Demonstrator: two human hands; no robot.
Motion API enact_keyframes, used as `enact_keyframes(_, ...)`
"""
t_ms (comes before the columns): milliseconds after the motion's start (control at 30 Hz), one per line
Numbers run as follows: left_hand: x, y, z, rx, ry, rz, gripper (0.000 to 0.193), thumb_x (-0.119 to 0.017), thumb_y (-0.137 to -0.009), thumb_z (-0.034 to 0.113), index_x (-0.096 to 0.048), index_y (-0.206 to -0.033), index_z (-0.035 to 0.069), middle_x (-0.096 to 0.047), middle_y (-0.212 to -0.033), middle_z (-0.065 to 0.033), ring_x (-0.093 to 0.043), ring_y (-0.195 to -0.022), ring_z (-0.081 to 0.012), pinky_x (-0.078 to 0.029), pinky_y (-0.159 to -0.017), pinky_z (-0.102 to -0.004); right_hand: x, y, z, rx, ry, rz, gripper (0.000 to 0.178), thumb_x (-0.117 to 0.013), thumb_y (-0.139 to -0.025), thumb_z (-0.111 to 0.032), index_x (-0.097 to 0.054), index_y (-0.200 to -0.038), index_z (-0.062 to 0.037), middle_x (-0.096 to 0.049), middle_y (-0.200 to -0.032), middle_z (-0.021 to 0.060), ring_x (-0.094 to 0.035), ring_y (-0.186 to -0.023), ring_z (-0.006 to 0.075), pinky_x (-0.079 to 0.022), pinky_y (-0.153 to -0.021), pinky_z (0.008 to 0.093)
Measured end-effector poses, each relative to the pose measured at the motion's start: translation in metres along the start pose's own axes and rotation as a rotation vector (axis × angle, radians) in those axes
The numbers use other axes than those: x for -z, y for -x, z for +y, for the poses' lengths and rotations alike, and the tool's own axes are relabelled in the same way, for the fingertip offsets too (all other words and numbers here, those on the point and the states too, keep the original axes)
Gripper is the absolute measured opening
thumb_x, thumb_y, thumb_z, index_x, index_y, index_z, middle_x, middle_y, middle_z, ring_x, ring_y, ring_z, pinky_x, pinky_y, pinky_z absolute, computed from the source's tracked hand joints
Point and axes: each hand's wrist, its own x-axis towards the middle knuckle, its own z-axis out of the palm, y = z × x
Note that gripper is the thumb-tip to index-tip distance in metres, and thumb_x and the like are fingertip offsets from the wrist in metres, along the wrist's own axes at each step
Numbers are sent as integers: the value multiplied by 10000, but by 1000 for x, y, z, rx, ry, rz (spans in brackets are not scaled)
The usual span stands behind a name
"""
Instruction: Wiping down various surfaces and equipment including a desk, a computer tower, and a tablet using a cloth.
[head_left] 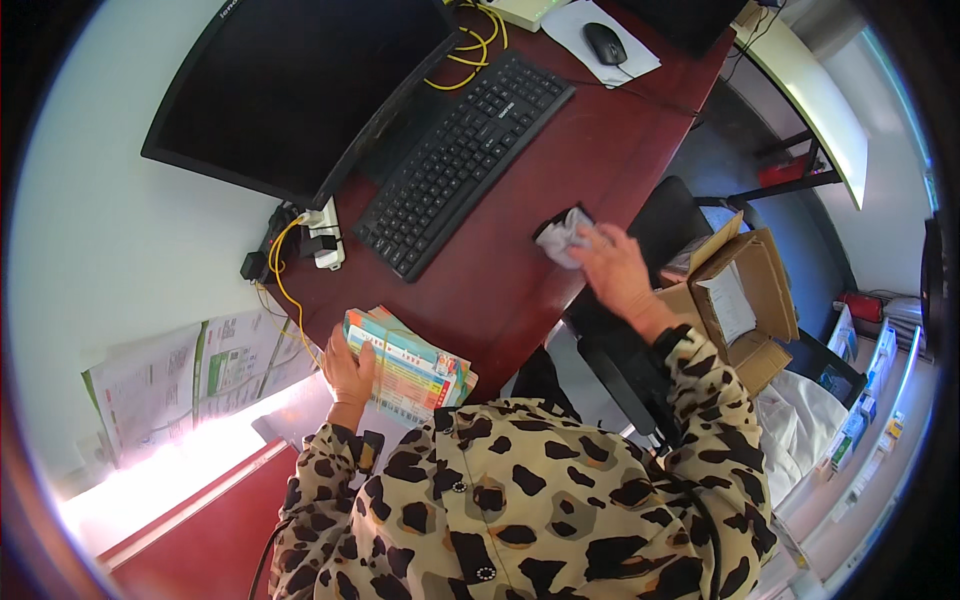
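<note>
My left hand (350, 376) grips the left edge of a small stack of colourful paper booklets (412, 362), which lies over the near edge of the dark red desk (440, 300). The top booklet has a blue, white and yellow cover. Farther right, my right hand (612, 265) has its fingers on a crumpled grey cloth (562, 238) with a dark edge, resting on the desktop near its right edge. Part of the cloth is hidden under the fingers.
A black keyboard (465, 165) lies across the desk beside a monitor (300, 90). A mouse (604, 44) sits on white paper at the back. Yellow cables (284, 285) run past a white power strip (326, 235). To the right stand a black chair (625, 375) and an open cardboard box (772, 280).
</note>
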Motion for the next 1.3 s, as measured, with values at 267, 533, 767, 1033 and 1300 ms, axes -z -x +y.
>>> enact_keyframes(267,1,-3,4,12,113,-1,525,-591,-783,262,-449,-1216,3,-571,-1027,-210,-532,-935,-403,-419,-804,-463,-16,-90,110,-330,219,263,294,-546,-840,-165,-604,-1128,-179,-568,-1188,49,-511,-1033,346,-442,-821,473)
enact_keyframes(533,24,-16,24,138,211,-115,423,-610,-811,353,-552,-1113,63,-608,-909,-132,-571,-781,-314,-445,-710,-421,-31,-89,96,-310,264,214,359,-531,-864,-192,-547,-1222,-218,-501,-1312,46,-465,-1145,337,-405,-886,496)
enact_keyframes(767,16,-32,17,-52,200,-92,305,-589,-836,312,-610,-1004,58,-630,-839,-122,-591,-768,-327,-452,-685,-430,-29,-62,12,-235,174,152,387,-558,-825,-153,-557,-1208,-208,-487,-1310,53,-445,-1160,335,-373,-923,485)
enact_keyframes(1033,-26,-130,67,808,910,-390,343,-569,-857,234,-534,-1110,5,-577,-929,-112,-601,-802,-262,-528,-682,-372,-29,-58,5,-245,130,189,384,-566,-800,-146,-570,-1179,-203,-472,-1322,45,-427,-1181,317,-349,-952,459)
enact_keyframes(1300,-40,-143,84,970,1055,-293,484,-571,-848,350,-477,-1158,-11,-506,-994,-152,-535,-843,-278,-518,-762,-458,-23,-58,2,-279,87,182,389,-567,-784,-146,-578,-1171,-190,-474,-1314,41,-427,-1183,323,-342,-962,443)
